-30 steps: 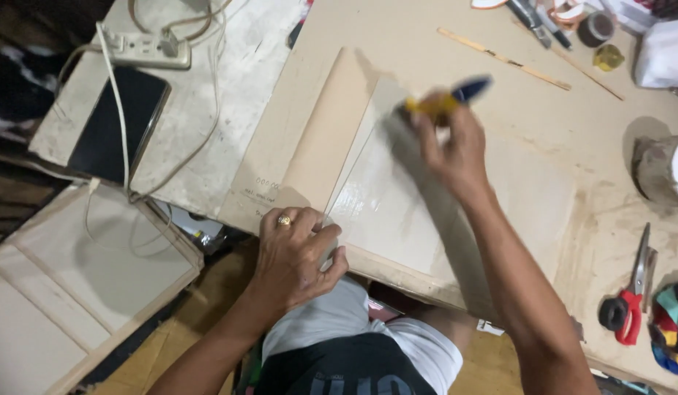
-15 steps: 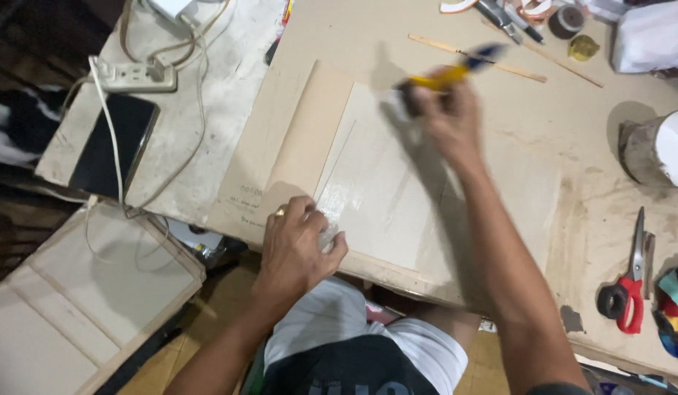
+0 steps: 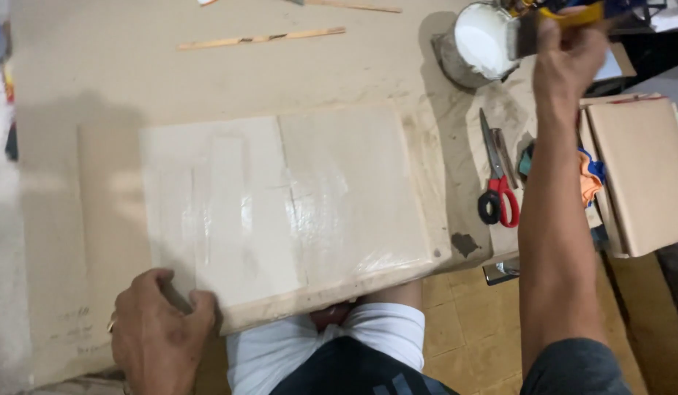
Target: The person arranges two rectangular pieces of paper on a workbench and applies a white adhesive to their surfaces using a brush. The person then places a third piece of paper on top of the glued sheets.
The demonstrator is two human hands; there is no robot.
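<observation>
Left hand [image 3: 159, 333] is down on the near edge of the cardboard panel [image 3: 280, 205], fingers curled over its lower left corner and pressing it flat against the table [image 3: 207, 80]; there is a ring on one finger. The panel lies in the middle of the table, its face shiny and wet with a pale coating, a crease running down its centre.

Up beyond the panel's far right corner, the right hand [image 3: 569, 47] is raised, its grip closed around a yellow-handled brush [image 3: 555, 22], the dark bristles hanging at the rim of the white-filled pot [image 3: 481, 40]. Whether the bristles touch the white stuff, I cannot tell.

Just right of the panel, red-handled scissors [image 3: 496, 183] lie on the table, blades pointing away from the person. Further right of the panel sits a closed brown box [image 3: 642, 172], with a scrap of orange and blue cloth [image 3: 589, 179] tucked against its left side. Beyond the panel's far edge, a thin wooden stick [image 3: 262, 38] lies flat, well apart from it. Below the panel's near edge, the person's white shirt [image 3: 331, 344] shows.
</observation>
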